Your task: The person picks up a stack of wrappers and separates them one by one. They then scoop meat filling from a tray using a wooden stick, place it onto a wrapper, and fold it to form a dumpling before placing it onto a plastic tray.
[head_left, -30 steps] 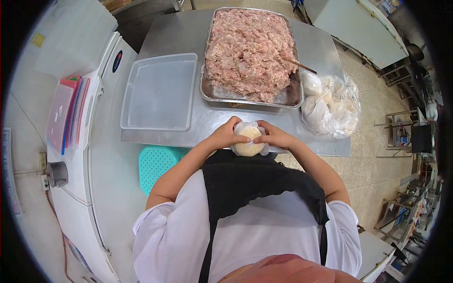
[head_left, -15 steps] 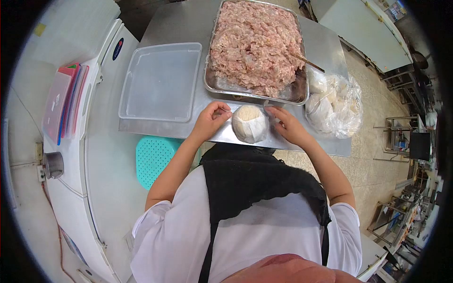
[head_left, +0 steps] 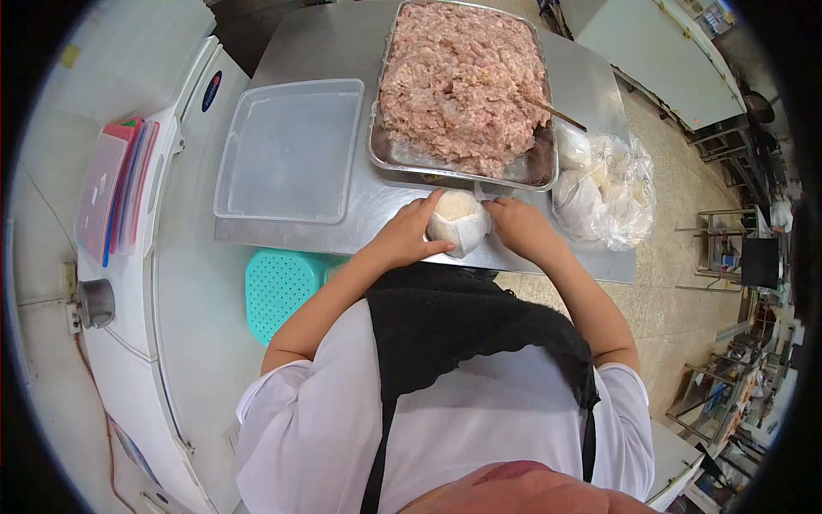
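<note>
A pale round bundle (head_left: 456, 216), partly covered by white paper, sits at the front edge of the metal table; it resembles a stack of dough wrappers. My left hand (head_left: 408, 233) is curved around its left side, thumb in front and fingers behind. On the other side, my right hand (head_left: 518, 227) has its fingers closed at a strip of the white paper (head_left: 479, 190), pulled out to the right. Just beyond stands a metal tray (head_left: 402, 161) heaped with ground meat (head_left: 467, 81). A thin brown stick (head_left: 565, 117) pokes out of the meat.
Left of the tray is a clear plastic lid or shallow box (head_left: 287, 150). A plastic bag (head_left: 612, 197) of pale round bundles lies at the right table edge. Below the table's left side is a turquoise perforated basket (head_left: 278, 291), near a white fridge (head_left: 201, 257).
My left hand has moved right and taken hold of the bundle's side. My right hand's fingers have closed at the paper strip. The bundle has shifted slightly right and turned.
</note>
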